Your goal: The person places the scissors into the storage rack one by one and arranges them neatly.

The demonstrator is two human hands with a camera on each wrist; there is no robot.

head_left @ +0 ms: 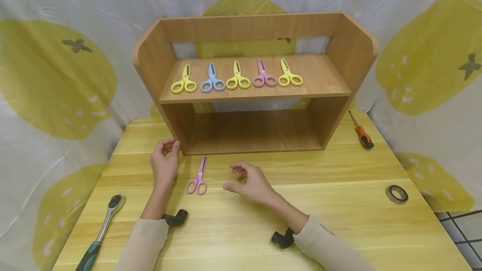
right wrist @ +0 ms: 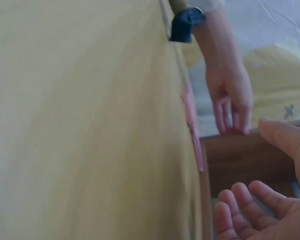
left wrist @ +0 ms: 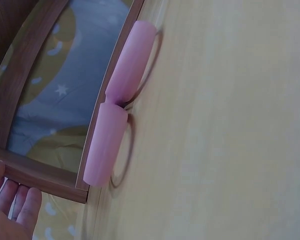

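Observation:
A pair of pink scissors (head_left: 201,175) lies on the table, blades pointing toward the wooden shelf (head_left: 256,100). To its left is my left hand (head_left: 165,160), fingers loosely bent and fingertips right at the shelf's lower left side. The left wrist view shows the pink handles (left wrist: 107,142) up close and those fingers (left wrist: 29,210) along the side panel's edge. My right hand (head_left: 251,182) is over the table to the right of the pink scissors, holding nothing, with relaxed fingers and thumb apart.
Several scissors, such as blue ones (head_left: 212,79) and yellow ones (head_left: 237,76), stand in a row on the upper shelf board. A ratchet wrench (head_left: 101,231) lies at left. At right are an orange screwdriver (head_left: 362,134) and a ring-shaped bearing (head_left: 397,194).

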